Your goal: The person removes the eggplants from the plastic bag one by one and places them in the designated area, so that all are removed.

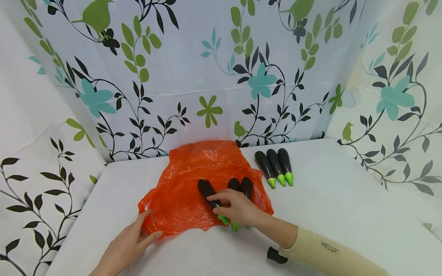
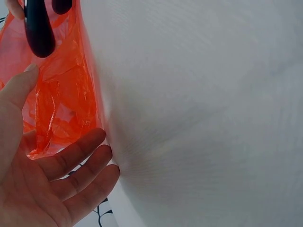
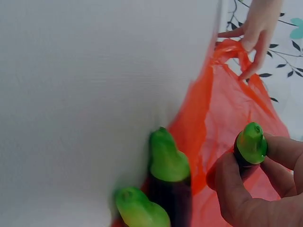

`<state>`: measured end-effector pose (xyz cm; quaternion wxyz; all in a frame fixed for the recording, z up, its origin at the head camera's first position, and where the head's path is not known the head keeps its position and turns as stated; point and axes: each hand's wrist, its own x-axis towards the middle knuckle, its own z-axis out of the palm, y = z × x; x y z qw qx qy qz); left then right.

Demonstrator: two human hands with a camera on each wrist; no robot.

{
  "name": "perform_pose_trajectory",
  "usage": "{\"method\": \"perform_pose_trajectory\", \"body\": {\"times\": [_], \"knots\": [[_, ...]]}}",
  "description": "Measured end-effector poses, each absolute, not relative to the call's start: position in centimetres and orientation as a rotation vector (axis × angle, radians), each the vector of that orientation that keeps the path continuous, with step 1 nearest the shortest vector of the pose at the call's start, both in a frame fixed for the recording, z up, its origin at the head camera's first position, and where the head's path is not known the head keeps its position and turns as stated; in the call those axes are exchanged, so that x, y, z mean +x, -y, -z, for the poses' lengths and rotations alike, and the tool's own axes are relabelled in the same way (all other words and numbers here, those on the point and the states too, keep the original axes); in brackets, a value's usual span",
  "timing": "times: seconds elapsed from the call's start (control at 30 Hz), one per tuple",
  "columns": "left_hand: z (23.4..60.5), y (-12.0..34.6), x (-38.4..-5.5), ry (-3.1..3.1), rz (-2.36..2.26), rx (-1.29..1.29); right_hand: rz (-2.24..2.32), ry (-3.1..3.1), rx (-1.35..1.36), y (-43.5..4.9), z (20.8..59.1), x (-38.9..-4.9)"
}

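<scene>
A toy eggplant, dark with a green stem end, is pinched between the thumb and fingers of my right hand over the orange plastic bag. In the right wrist view, the green end of this eggplant points toward the camera. Two more eggplants lie side by side on the bag's right part, partly hidden by that hand. My left hand is at the bag's front left corner, thumb and fingers extended around its handle part. In the left wrist view, the left hand's fingers look relaxed and hold nothing.
Three more eggplants lie in a row on the white table, right of the bag. A small black object sits by the right sleeve near the front. A leaf-patterned curtain hangs behind and along both sides.
</scene>
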<state>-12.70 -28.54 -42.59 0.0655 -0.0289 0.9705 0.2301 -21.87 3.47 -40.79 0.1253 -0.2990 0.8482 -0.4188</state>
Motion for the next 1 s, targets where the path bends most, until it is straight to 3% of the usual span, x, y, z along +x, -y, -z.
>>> {"method": "perform_pose_trajectory", "body": {"times": [0.7, 1.0], "knots": [[42.5, 28.6, -12.7, -2.925, -0.685, -0.079, 1.414, -2.382, -1.080, -10.1, 33.5, -15.5], [42.5, 28.5, -12.6, -2.919, -0.699, -0.079, 1.500, -2.693, -0.969, -13.6, 31.9, -18.6]]}}
